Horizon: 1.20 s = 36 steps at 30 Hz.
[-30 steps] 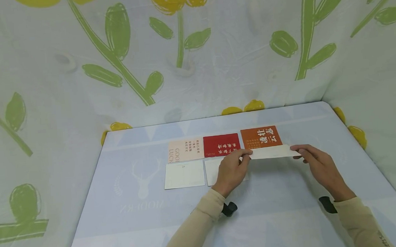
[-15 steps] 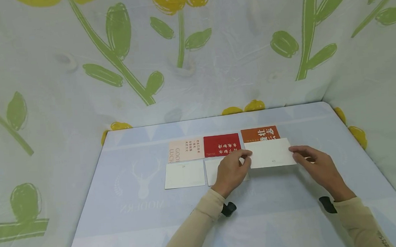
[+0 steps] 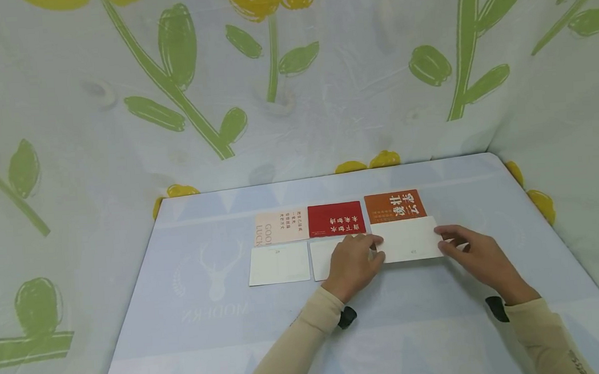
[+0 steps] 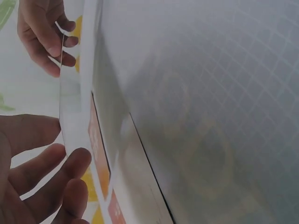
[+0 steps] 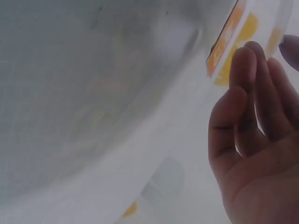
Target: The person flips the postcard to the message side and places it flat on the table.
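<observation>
Both hands hold a white card (image 3: 407,240) by its opposite short ends, with a tiny mark near its front edge. At its left end, my left hand (image 3: 352,265) pinches between thumb and fingers. My right hand (image 3: 479,262) pinches the right end. The left wrist view has the card (image 4: 72,102) nearly edge-on, raised off the table. Just behind it lies an orange-brown card (image 3: 395,205) with white characters, its front edge overlapped in the head view. Another white card (image 3: 320,259) lies partly hidden under my left hand.
A red card (image 3: 335,219) and a pale pink card (image 3: 281,227) continue the back row leftward. In front of the pink one lies a white card (image 3: 278,265). The pale blue table (image 3: 210,324) meets a flower-printed curtain (image 3: 327,128) behind and at the sides.
The white card has tilted from almost edge-on to showing its broad face, then come lower and nearer. More of the orange-brown card shows than half a second ago. Both hands have shifted slightly.
</observation>
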{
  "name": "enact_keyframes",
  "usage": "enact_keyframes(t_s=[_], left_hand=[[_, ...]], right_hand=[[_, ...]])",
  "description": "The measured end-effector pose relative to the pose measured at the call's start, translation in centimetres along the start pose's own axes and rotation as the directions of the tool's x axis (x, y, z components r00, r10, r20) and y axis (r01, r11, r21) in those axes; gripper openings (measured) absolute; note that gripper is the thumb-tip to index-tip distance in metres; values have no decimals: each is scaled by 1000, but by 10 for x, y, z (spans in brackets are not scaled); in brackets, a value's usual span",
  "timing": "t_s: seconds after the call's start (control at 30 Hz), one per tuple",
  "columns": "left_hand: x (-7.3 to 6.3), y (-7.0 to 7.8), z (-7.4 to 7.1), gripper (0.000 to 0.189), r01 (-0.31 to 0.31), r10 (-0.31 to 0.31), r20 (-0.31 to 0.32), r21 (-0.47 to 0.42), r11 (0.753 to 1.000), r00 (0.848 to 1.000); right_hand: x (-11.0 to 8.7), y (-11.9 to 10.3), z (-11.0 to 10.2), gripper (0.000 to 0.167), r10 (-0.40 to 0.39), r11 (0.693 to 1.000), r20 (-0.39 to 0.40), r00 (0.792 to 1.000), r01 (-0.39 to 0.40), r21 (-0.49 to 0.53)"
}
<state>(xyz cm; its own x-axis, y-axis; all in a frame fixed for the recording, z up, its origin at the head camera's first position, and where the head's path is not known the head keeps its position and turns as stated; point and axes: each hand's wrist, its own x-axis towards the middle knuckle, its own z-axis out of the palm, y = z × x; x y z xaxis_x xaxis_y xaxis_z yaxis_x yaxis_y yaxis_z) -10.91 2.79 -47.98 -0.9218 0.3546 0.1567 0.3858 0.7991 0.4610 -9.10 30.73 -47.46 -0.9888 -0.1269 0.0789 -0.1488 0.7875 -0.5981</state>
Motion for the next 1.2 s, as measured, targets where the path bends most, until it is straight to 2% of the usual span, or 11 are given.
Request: enact_keyframes(t_s=[0.27, 0.5, 1.2], left_hand=[[-3, 0, 6, 33, -69, 63, 76, 72, 995, 995], [-6, -3, 11, 32, -113, 108, 50, 110, 988, 993], [-6, -4, 11, 31, -110, 103, 60, 115, 987, 993]], right_hand=[[0, 2, 0, 42, 39, 999, 108, 993, -37, -19], [-1, 5, 3, 44, 43, 999, 146, 988, -41, -14], [1, 5, 5, 45, 47, 999, 168, 985, -45, -18]])
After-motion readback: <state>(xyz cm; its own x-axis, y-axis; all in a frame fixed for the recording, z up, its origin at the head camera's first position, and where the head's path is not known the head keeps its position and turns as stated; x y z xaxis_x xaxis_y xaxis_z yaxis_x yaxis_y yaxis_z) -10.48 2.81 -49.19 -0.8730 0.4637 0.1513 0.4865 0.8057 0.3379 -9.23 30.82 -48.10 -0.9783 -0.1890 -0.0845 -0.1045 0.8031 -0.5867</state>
